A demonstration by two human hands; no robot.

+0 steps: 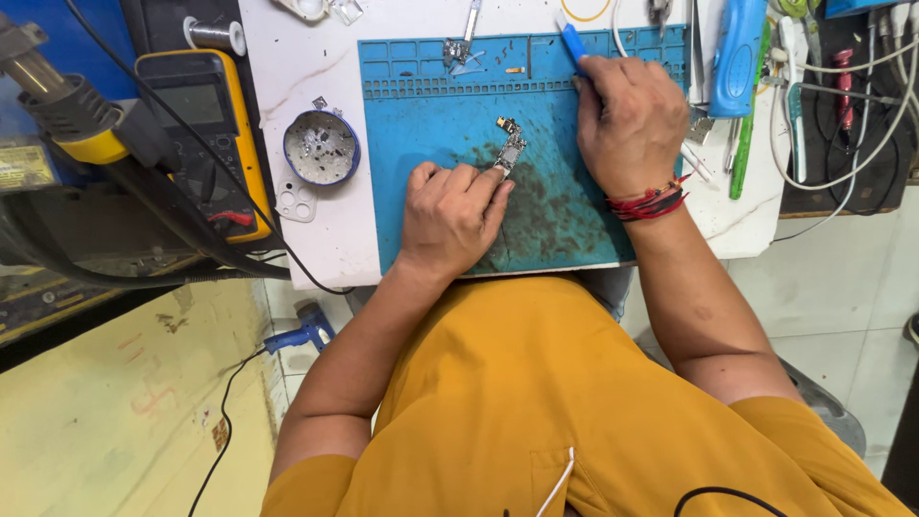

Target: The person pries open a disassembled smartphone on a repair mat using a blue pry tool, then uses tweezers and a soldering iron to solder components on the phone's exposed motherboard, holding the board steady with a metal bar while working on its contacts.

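White bench [287,57] under a stained blue repair mat [431,105]: my left hand [450,215] pinches a small circuit board [510,151] against the mat, steadying it. My right hand [627,120] closes around a blue-handled tool [572,43] near the mat's far edge, kept within reach.

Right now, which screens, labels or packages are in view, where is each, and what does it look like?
Multimeter: left of the blue work mat, yellow casing, dark body, grey rectangular screen, unlit.
Sticker label: far left edge, small, yellowish, blurred.
No packages show.
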